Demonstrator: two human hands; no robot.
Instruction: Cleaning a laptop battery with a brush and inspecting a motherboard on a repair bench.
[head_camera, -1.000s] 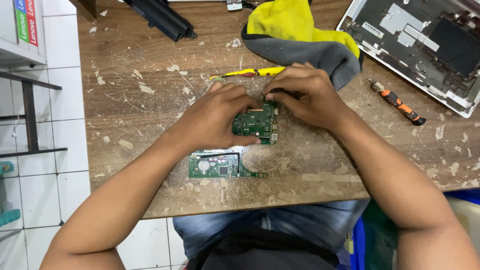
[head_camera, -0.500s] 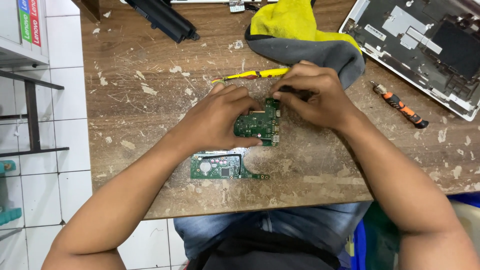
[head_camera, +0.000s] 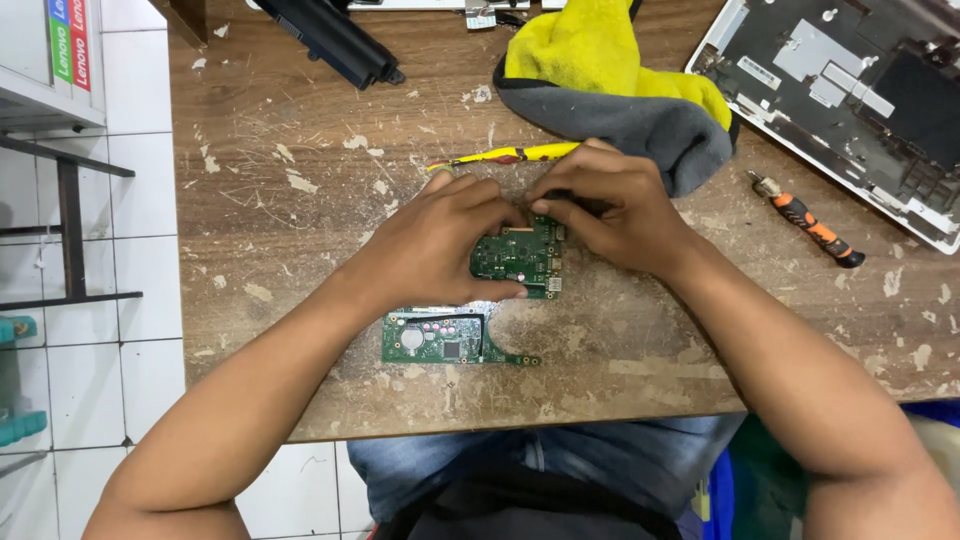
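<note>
I see my left hand (head_camera: 440, 240) grasping a small green circuit board (head_camera: 518, 255) mid-table, my right hand (head_camera: 610, 205) pinching its top edge, a 2nd green board (head_camera: 440, 340) just below, yellow-grey cloth (head_camera: 620, 90), orange screwdriver (head_camera: 815, 228), wooden table (head_camera: 280, 200).

Scratched wooden counter (head_camera: 300, 300), yellow and grey cloth (head_camera: 620, 90) at its far edge, black battery pack (head_camera: 335, 40) left of the cloth, opened laptop base (head_camera: 850, 100) right of it, orange-handled screwdriver (head_camera: 810, 225) just below-right, yellow tool (head_camera: 500, 157) below-left of the cloth.
</note>
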